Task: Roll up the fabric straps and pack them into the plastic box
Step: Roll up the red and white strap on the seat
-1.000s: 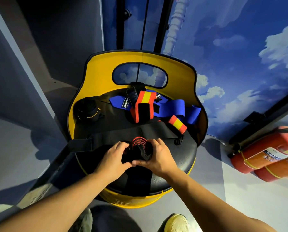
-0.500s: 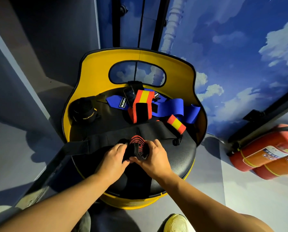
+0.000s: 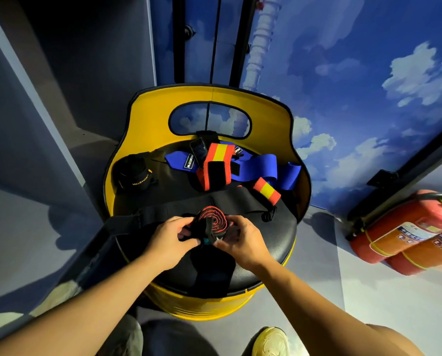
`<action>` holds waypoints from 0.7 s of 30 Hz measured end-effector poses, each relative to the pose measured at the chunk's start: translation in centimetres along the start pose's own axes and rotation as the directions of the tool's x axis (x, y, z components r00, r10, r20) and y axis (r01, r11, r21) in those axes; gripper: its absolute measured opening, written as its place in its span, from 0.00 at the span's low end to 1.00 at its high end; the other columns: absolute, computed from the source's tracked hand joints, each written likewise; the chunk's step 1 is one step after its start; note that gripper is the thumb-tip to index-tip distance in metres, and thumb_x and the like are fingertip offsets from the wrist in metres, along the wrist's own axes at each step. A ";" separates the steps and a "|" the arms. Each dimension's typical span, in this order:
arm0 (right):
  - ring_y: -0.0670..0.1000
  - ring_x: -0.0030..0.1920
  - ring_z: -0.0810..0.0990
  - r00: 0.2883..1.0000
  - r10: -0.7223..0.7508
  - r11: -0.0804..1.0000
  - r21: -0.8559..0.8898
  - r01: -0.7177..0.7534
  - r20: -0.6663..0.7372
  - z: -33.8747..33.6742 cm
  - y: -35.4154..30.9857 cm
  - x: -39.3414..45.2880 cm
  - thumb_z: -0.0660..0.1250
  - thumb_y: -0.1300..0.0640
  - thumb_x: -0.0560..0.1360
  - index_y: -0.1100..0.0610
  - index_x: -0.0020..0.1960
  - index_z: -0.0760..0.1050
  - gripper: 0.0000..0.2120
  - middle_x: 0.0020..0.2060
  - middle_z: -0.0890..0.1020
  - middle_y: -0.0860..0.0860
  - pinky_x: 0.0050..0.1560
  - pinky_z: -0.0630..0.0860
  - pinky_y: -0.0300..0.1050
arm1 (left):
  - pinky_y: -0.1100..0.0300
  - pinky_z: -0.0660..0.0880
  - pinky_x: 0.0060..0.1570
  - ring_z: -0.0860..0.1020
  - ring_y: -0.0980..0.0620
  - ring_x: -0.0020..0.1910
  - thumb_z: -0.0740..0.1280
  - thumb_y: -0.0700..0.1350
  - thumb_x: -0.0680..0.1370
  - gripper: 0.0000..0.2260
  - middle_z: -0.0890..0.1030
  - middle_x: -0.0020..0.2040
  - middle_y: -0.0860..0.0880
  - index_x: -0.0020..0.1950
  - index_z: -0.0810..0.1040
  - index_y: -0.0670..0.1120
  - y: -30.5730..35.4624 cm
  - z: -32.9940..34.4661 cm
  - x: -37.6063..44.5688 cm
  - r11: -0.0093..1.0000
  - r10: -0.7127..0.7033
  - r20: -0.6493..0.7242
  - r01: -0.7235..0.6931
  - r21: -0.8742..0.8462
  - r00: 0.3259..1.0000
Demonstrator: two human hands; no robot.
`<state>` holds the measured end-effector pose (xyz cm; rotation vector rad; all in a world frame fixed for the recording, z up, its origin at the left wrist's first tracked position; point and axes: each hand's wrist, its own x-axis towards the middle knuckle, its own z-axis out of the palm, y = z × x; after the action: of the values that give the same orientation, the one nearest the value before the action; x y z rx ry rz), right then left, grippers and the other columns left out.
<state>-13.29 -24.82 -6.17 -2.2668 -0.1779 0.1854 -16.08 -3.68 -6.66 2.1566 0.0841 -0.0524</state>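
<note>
- The yellow barrel seat point(image 3: 148, 119) with its black cushion point(image 3: 271, 242) carries everything in front of you.
- Two red fire extinguishers point(image 3: 405, 232) lie on the floor to your right.
- A long black strap point(image 3: 163, 210) crosses the cushion; blue straps point(image 3: 261, 168) and red-and-yellow straps point(image 3: 216, 160) lie behind it, a rolled black strap point(image 3: 135, 173) at far left.
- Your left hand point(image 3: 168, 240) and right hand point(image 3: 243, 242) both grip the red-edged black roll point(image 3: 213, 220), fingers curled round it, just above the cushion's middle.
</note>
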 end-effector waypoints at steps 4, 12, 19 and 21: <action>0.45 0.47 0.82 0.999 -0.030 1.000 0.002 0.030 -0.038 0.3 0.2 0.2 0.84 0.48 0.58 0.51 0.62 0.78 0.34 0.50 0.82 0.48 0.53 0.80 0.43 | 0.73 0.72 0.48 0.80 0.59 0.45 0.79 0.41 0.71 0.24 0.79 0.55 0.55 0.66 0.80 0.45 -0.2 0.3 0.3 0.993 0.065 -0.001 -0.065 0.094 0.998; 0.42 0.42 0.79 0.997 -0.037 0.999 -0.036 0.035 -0.069 0.6 0.0 0.9 0.84 0.49 0.60 0.53 0.59 0.79 0.30 0.48 0.80 0.47 0.44 0.72 0.29 | 0.68 0.70 0.53 0.77 0.55 0.51 0.76 0.45 0.74 0.18 0.79 0.54 0.55 0.63 0.82 0.43 -1.0 0.6 1.1 0.968 0.150 -0.024 -0.141 0.209 0.988; 0.43 0.42 0.81 1.000 -0.022 1.000 0.003 0.022 -0.016 0.2 -0.1 0.7 0.85 0.48 0.60 0.53 0.61 0.76 0.32 0.49 0.80 0.49 0.48 0.80 0.41 | 0.74 0.70 0.50 0.80 0.62 0.48 0.77 0.43 0.73 0.25 0.77 0.59 0.56 0.69 0.78 0.46 -1.0 0.4 0.9 0.993 0.051 0.013 -0.052 0.109 0.999; 0.43 0.43 0.82 1.000 0.013 0.999 0.041 -0.014 0.026 -0.3 -0.2 0.6 0.85 0.52 0.62 0.53 0.63 0.75 0.33 0.49 0.82 0.48 0.49 0.81 0.40 | 0.73 0.73 0.48 0.82 0.60 0.45 0.79 0.40 0.71 0.27 0.77 0.59 0.54 0.69 0.77 0.45 -0.9 0.3 0.9 0.999 0.017 0.026 -0.018 0.046 1.000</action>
<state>-12.67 -24.83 -5.86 -2.2257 -0.1711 0.2239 -15.28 -3.43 -7.67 2.2025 0.0493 -0.0730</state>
